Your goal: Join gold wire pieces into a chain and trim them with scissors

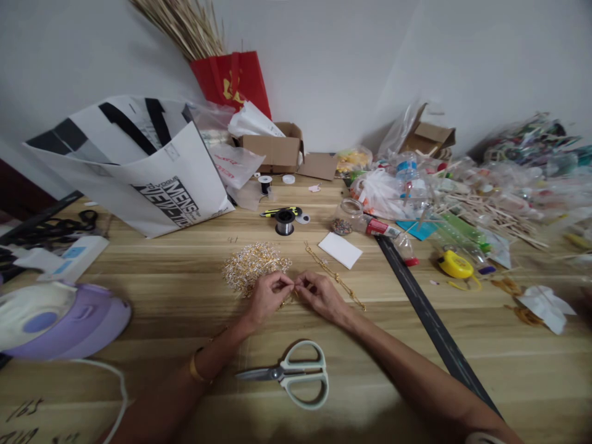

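My left hand (pixel 268 296) and my right hand (pixel 319 295) meet fingertip to fingertip at the table's middle, both pinching a small gold piece between them. A heap of gold wire and bead ornaments (pixel 252 266) lies just behind my left hand. A gold chain (pixel 333 275) runs diagonally from behind my right hand toward the near right. Pale green scissors (pixel 296 373) lie shut on the wood between my forearms. A gold bangle (pixel 197 369) sits on my left wrist.
A white shopping bag (pixel 152 166) stands at the back left, a purple-white device (pixel 60 317) at the near left. A wire spool (pixel 284 222), a white card (pixel 340 250), a black ruler (pixel 430 317), a yellow tape measure (pixel 456 265) and craft clutter fill the right.
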A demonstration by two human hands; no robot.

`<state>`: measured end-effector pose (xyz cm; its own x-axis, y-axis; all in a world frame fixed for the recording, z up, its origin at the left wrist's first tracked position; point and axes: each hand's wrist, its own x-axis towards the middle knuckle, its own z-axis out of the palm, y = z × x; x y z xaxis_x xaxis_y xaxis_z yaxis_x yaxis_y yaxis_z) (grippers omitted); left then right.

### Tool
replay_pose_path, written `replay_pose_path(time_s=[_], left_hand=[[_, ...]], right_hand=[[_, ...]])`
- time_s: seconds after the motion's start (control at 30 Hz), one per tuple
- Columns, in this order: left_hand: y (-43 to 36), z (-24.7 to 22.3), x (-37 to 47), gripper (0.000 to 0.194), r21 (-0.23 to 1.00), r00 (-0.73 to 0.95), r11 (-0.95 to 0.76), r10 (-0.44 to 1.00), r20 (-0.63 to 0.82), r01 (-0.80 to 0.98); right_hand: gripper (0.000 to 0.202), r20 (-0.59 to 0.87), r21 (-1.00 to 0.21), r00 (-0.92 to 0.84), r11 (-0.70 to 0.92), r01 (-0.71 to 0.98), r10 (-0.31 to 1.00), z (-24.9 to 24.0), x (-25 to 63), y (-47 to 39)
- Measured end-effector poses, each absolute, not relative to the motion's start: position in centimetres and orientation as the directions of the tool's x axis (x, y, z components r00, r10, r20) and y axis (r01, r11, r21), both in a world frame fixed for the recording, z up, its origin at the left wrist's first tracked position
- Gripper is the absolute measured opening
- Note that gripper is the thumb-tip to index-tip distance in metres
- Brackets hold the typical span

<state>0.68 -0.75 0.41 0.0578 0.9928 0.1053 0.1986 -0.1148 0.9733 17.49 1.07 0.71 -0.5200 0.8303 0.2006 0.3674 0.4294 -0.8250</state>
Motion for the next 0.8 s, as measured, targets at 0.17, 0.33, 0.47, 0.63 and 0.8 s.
replay_pose_path(time_s=[0.17, 0.33, 0.47, 0.63, 0.8], left_hand=[[-0.91, 0.56, 0.72, 0.003, 0.965, 0.049, -0.116, 0.993, 0.107, 0.237], [-0.80, 0.64, 0.70, 0.003, 0.971, 0.052, -0.098, 0.995, 0.088, 0.220], [-0.60, 0.43, 0.64, 0.004, 0.984, 0.062, -0.056, 0.997, 0.046, 0.169], [-0.48, 0.44, 0.61, 0.007, 0.993, 0.070, -0.004, 0.998, -0.004, 0.118], [-0.67, 0.87, 0.80, 0.017, 0.999, 0.077, 0.012, 0.997, -0.014, 0.034]], right_hand=[[0.008, 0.226, -0.803, -0.527, 0.463, 0.376, 0.819, 0.71, 17.50, 1.13], [0.011, 0.217, -0.843, -0.501, 0.420, 0.336, 0.838, 0.98, 17.41, 1.02], [0.014, 0.178, -0.892, -0.483, 0.348, 0.290, 0.857, 1.20, 17.29, 0.93], [0.020, 0.129, -0.941, -0.480, 0.260, 0.217, 0.868, 1.16, 17.14, 0.94], [0.023, 0.129, -0.949, -0.466, 0.246, 0.199, 0.875, 1.16, 17.00, 0.92]])
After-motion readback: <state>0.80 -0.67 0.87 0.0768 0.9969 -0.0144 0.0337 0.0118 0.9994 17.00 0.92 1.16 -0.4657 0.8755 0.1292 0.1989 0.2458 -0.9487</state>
